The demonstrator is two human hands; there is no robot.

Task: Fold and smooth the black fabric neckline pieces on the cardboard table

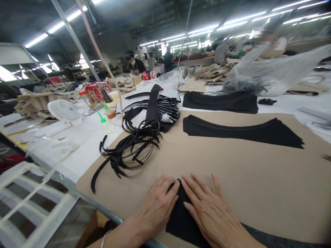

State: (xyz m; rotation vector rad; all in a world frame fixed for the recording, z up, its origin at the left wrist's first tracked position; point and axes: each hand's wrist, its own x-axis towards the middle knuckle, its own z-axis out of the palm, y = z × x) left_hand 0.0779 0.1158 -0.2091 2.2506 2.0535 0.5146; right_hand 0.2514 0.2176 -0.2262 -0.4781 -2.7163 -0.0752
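My left hand (157,203) and my right hand (208,210) lie flat, fingers stretched out, on a black fabric piece (181,217) at the near edge of a brown paper sheet (232,165). The fingertips of both hands nearly meet over the piece's pointed top. Neither hand grips anything. Further back on the paper lies a stack of black curved fabric pieces (243,131). To the left sits a tangle of black strips (131,144).
A second black stack (219,101), striped fabric (168,108), glue bottles with green caps (106,122), a white fan (63,110) and a clear plastic bag (271,72) are on the white table. A white rack (31,199) stands lower left. Other people work far back.
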